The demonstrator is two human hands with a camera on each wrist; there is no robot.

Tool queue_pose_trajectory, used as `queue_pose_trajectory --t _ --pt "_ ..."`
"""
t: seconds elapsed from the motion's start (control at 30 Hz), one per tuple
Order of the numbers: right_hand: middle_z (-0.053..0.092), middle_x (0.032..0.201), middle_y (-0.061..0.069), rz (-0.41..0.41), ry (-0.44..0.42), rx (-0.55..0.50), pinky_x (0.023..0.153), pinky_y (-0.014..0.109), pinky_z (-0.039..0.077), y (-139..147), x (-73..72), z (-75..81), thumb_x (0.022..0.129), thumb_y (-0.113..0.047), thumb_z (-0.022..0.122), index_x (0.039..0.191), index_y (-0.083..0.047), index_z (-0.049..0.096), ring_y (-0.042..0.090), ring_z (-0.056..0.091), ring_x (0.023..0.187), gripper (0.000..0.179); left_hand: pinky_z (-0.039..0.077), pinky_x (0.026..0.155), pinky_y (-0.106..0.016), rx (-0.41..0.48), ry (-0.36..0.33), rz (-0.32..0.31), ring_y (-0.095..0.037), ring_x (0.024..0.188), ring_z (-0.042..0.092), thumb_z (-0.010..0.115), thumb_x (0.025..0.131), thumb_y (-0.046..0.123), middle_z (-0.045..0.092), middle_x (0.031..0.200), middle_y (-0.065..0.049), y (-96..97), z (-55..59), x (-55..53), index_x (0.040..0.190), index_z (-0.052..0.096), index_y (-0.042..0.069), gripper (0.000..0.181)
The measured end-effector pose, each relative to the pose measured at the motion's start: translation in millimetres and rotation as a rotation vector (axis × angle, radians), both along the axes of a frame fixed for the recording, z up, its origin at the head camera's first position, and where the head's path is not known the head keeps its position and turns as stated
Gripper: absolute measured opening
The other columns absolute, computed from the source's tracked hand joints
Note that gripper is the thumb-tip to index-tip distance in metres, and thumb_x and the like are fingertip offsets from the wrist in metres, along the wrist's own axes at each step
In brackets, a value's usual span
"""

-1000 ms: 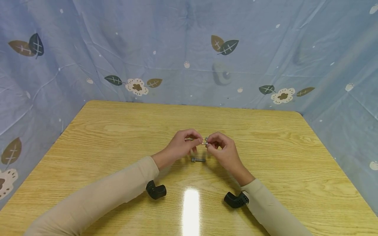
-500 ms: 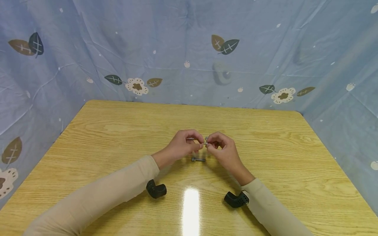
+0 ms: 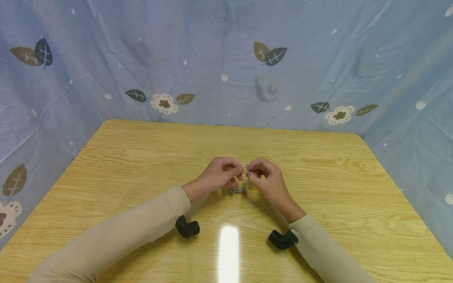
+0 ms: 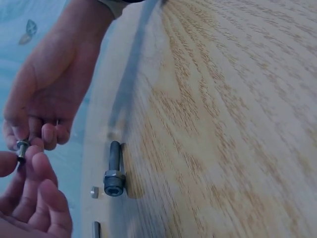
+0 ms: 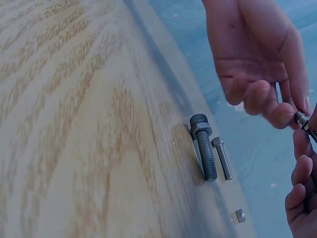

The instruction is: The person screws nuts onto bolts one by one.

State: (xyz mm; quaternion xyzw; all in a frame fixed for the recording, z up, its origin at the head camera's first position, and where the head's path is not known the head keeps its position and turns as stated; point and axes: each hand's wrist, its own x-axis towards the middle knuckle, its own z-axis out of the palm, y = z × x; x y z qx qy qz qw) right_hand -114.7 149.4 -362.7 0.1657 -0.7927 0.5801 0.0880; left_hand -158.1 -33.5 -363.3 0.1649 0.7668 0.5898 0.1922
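Head view has us looking down on a left hand (image 3: 224, 173) and a right hand (image 3: 267, 177) that meet above the middle of the wood-grained tabletop (image 3: 159, 145). Between them we see a small bolt (image 4: 22, 150), raised off the surface, and the fingers of both hands are closed in a pinch on it, one hand at each end. Those fingers cover much of it, so we cannot tell whether a nut sits on its thread.

Right wrist view gives us the things lying nearby: a larger dark bolt (image 5: 204, 148) with a hex nut (image 5: 201, 128) around its shank close to the head, a slimmer bolt (image 5: 222, 158) just beside it, and a loose nut (image 5: 240, 215) near the slimmer bolt's threaded end. We find beige sleeves (image 3: 131, 224) on both arms, a black device (image 3: 187, 228) at each wrist, and a blue patterned curtain (image 3: 212, 59) behind.
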Motion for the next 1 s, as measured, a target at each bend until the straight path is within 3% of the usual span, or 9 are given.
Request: queue_pose_trajectory --t 0.23,0.47,0.67,0.87,1.0 --pt "0.060 0.087 0.002 0.004 0.006 -0.004 0.068 0.025 0.043 0 -0.9 -1.9 0.087 0.007 0.059 0.093 0.003 0.062 0.011 0.051 0.073 0.008 0.049 0.066 -0.039 0.031 0.077 -0.032 -0.041 0.087 0.063 0.066 0.092 0.012 0.064 0.112 -0.005 -1.2 -1.5 0.9 0.100 0.065 0.014 0.009" --pt "0.062 0.090 0.007 0.004 0.007 -0.008 0.068 0.026 0.043 7 -15.4 -25.9 0.089 0.003 0.061 0.095 -0.003 0.064 0.013 0.052 0.075 0.010 0.050 0.065 -0.039 0.024 0.025 -0.006 -0.041 0.086 0.063 0.063 0.095 0.019 0.063 0.112 -0.010 -0.7 1.0 1.4 0.105 0.062 0.012 0.012" --pt "0.063 0.089 0.000 0.013 0.042 -0.016 0.069 0.025 0.044 8 -17.4 -29.3 0.088 0.003 0.062 0.094 -0.006 0.064 0.012 0.053 0.075 0.011 0.047 0.060 -0.035 0.003 0.004 -0.003 -0.036 0.078 0.064 0.058 0.098 0.023 0.069 0.100 -0.018 -1.3 2.1 1.5 0.103 0.066 0.012 0.014" --pt "0.061 0.088 -0.007 0.019 0.055 -0.023 0.067 0.025 0.043 7 -17.0 -28.8 0.087 0.004 0.061 0.093 -0.006 0.064 0.012 0.052 0.074 0.011 0.049 0.064 -0.039 0.033 0.072 -0.032 -0.038 0.088 0.064 0.064 0.093 0.013 0.066 0.107 -0.006 -3.2 0.5 1.4 0.101 0.066 0.015 0.008" --pt "0.061 0.088 -0.007 0.023 0.045 -0.027 0.067 0.025 0.043 6 -16.4 -28.0 0.088 0.005 0.061 0.093 -0.005 0.063 0.013 0.052 0.074 0.012 0.049 0.066 -0.040 0.059 0.056 -0.045 -0.040 0.093 0.063 0.067 0.091 0.012 0.063 0.112 -0.003 -3.3 0.5 1.4 0.106 0.065 0.015 0.015"
